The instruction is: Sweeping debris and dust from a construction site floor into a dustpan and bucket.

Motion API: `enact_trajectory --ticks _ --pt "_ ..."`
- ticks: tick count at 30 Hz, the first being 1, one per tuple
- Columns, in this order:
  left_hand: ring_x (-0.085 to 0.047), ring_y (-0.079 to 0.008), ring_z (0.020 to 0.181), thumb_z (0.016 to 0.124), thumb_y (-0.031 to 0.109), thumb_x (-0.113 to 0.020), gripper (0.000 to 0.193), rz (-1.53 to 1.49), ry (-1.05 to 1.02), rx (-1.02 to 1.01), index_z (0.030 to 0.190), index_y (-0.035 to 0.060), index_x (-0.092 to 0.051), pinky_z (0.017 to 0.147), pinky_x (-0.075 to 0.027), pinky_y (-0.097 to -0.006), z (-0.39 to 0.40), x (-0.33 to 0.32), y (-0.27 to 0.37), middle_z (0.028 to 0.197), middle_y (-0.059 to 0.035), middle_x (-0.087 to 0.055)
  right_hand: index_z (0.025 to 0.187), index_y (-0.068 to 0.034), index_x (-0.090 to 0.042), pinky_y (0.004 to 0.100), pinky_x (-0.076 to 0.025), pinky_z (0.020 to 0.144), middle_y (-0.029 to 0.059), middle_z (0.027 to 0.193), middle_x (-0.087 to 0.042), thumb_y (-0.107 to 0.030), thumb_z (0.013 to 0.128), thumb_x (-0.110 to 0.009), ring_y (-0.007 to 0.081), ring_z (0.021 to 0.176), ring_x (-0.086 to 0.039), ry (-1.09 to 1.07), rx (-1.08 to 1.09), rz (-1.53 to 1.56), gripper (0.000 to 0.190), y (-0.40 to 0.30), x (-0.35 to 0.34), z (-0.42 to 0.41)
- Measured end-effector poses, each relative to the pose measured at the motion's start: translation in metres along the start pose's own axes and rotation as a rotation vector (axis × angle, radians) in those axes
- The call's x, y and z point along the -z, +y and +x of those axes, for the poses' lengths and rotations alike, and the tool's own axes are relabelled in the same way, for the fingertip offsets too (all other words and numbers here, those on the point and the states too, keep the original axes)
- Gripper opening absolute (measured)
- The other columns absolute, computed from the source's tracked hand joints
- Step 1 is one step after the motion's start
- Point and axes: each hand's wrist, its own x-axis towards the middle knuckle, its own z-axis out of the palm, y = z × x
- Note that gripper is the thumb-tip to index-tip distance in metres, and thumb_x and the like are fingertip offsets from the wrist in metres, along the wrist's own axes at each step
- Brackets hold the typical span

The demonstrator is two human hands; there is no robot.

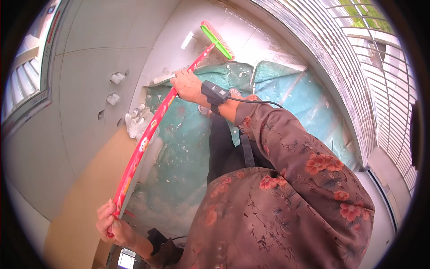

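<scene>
A broom with a red patterned handle (144, 141) runs slantwise across the head view. My left hand (112, 223) is closed round the handle's near end at the lower left. Farther along the handle, my right hand (186, 84) grips it just above the floor sheet in the picture. The green broom head (216, 42) with pink bristles rests on pale, dirt-marked floor tiles (174, 37) at the top. A stained green-blue protective sheet (181, 141) spreads under my feet, its far edge folded near the broom head. Each wrist wears a black strapped device.
A tiled wall (90, 77) stands at the left, with white fittings (117, 78). Crumpled white plastic (136, 124) lies at its base. A window opening (27, 67) is at the far left. Metal railing bars (366, 74) and a ledge curve along the right.
</scene>
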Motion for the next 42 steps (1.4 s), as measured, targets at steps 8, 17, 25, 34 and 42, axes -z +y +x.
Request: enact_trajectory --ticks 8,17,25,34,42 --pt "-0.057 -0.0317 0.081 0.080 0.009 -0.054 0.011 -0.016 0.067 0.179 0.083 0.0000 -0.050 0.077 -0.047 -0.0472 -0.085 -0.022 0.015 0.084 -0.0204 -0.061 0.084 -0.005 -0.060 0.0473 -0.039 0.079 0.0168 0.094 -0.053 -0.015 0.078 -0.050 0.0334 0.092 -0.051 -0.197 0.053 0.025 0.016 0.007 0.001 -0.080" --pt "-0.056 -0.0287 0.082 0.076 0.008 -0.051 0.010 -0.048 0.126 0.272 0.081 -0.0011 -0.048 0.081 -0.045 -0.0471 -0.183 0.004 0.034 0.087 -0.0201 -0.060 0.082 -0.004 -0.059 0.0464 -0.037 0.079 0.0157 0.089 -0.051 -0.015 0.076 -0.053 0.0323 0.090 -0.050 -0.163 0.122 -0.016 0.014 -0.034 -0.042 -0.153" --pt "-0.057 -0.0273 0.076 0.070 -0.006 -0.044 0.010 0.026 0.165 0.346 0.077 -0.0036 -0.050 0.074 -0.047 -0.0368 -0.315 0.066 0.028 0.083 -0.0213 -0.060 0.083 -0.006 -0.061 0.0449 -0.041 0.074 0.0140 0.089 -0.054 -0.017 0.077 -0.053 0.0299 0.087 -0.055 -0.392 0.168 -0.131 0.015 -0.114 -0.133 -0.252" --pt "-0.055 -0.0240 0.077 0.069 -0.005 -0.047 0.009 0.090 0.278 0.534 0.077 -0.0041 -0.050 0.071 -0.046 -0.0331 -0.398 0.111 0.050 0.083 -0.0216 -0.060 0.083 -0.008 -0.061 0.0435 -0.043 0.069 0.0119 0.086 -0.056 -0.020 0.078 -0.053 0.0273 0.083 -0.058 -0.522 0.308 -0.149 0.016 -0.182 -0.198 -0.324" --pt "-0.055 -0.0238 0.077 0.071 -0.002 -0.047 0.010 0.087 0.264 0.517 0.079 -0.0045 -0.051 0.070 -0.046 -0.0323 -0.409 0.113 0.064 0.083 -0.0218 -0.059 0.085 -0.006 -0.062 0.0439 -0.043 0.070 0.0123 0.087 -0.056 -0.019 0.077 -0.053 0.0282 0.084 -0.057 -0.542 0.302 -0.126 0.017 -0.191 -0.207 -0.350"
